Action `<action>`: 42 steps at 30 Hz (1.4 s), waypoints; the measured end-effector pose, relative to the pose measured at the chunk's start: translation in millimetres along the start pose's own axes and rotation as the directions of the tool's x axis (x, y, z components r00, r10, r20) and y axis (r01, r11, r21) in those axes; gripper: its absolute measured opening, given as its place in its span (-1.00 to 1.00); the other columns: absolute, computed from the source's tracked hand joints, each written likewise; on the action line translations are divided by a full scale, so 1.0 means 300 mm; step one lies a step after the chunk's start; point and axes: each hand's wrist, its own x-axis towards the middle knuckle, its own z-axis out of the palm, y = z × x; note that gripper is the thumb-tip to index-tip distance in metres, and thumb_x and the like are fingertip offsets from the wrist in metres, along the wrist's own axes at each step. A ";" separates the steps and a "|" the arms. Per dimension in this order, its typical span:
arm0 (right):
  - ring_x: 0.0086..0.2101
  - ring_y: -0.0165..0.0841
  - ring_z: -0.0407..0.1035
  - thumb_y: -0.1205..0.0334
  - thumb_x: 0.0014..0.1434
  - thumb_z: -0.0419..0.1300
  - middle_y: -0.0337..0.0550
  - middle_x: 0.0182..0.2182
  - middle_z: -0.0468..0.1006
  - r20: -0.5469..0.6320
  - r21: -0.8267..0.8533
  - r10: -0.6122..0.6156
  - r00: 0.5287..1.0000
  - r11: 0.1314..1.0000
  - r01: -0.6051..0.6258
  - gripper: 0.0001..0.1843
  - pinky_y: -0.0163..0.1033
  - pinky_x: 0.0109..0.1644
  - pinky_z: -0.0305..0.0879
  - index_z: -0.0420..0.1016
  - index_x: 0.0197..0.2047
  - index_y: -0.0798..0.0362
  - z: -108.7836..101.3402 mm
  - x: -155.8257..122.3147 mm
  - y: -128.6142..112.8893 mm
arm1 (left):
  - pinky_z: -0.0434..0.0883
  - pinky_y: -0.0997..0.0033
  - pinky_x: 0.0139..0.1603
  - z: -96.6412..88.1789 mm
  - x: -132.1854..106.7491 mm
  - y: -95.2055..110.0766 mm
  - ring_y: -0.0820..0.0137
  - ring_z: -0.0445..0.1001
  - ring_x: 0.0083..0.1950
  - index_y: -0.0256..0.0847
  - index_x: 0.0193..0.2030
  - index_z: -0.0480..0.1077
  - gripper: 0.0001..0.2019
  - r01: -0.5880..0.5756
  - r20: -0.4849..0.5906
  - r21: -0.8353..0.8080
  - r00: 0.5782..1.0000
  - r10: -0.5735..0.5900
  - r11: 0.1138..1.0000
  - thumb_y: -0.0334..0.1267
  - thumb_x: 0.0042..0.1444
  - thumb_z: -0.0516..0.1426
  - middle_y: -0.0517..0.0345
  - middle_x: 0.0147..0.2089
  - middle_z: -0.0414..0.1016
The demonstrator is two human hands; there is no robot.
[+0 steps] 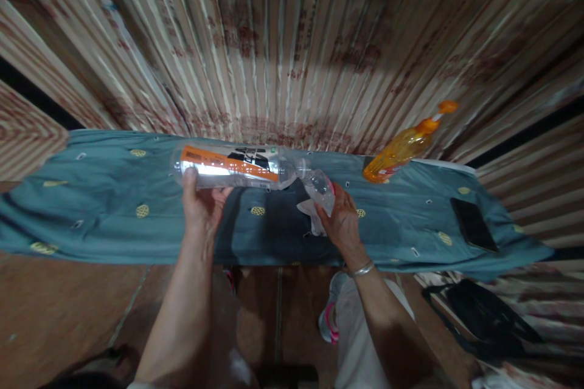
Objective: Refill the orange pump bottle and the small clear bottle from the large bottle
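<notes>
A large transparent plastic bottle (228, 165) with an orange, black and silver label lies level in the air. My left hand (201, 200) is closed around its lower side near the base, thumb in front. Its neck points right and meets the mouth of a small transparent bottle (320, 188) that tilts down to the right. Whether the two mouths touch or only overlap in view, I cannot tell. My right hand (340, 216), with a silver bangle at the wrist, grips the small bottle by its pinkish end. Below it lies a crumpled white tissue or cloth (311, 214).
A teal patterned cloth (109, 194) covers the long narrow surface. An orange bottle with a pump-like top (401, 149) stands toward the back right. A dark phone (473, 225) lies at the right end. Striped curtain-like sheets (283, 73) rise behind; a black bag (488, 316) sits lower right.
</notes>
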 end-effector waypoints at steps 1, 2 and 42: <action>0.13 0.06 0.46 -0.07 0.42 0.10 0.39 0.13 0.55 0.003 0.002 0.002 1.000 1.000 -0.002 -0.29 0.23 0.26 0.43 0.20 0.38 0.32 0.000 0.000 0.000 | 0.63 0.18 0.06 0.002 -0.002 0.001 0.20 0.64 0.01 -0.23 0.08 0.53 -0.68 0.000 -0.001 0.001 1.000 0.000 1.000 -0.12 0.32 0.14 -0.08 -0.03 0.66; 0.14 0.06 0.46 -0.07 0.42 0.11 0.40 0.12 0.55 0.004 0.004 0.003 1.000 1.000 -0.003 -0.29 0.23 0.26 0.43 0.20 0.38 0.33 0.000 0.001 0.001 | 0.63 0.20 0.05 0.004 -0.004 0.002 0.21 0.64 0.00 -0.23 0.08 0.54 -0.69 0.002 -0.004 0.000 1.000 -0.002 1.000 -0.12 0.33 0.13 -0.09 -0.04 0.66; 0.10 0.08 0.50 -0.05 0.41 0.10 0.36 0.10 0.57 -0.023 0.026 -0.025 0.999 0.999 0.026 -0.33 0.25 0.21 0.47 0.24 0.36 0.28 0.022 0.009 0.016 | 0.63 0.20 0.04 -0.004 -0.037 0.006 0.18 0.67 0.02 -0.19 0.14 0.51 -0.57 0.010 -0.038 0.051 0.999 -0.008 0.999 0.00 0.23 0.27 -0.08 -0.04 0.66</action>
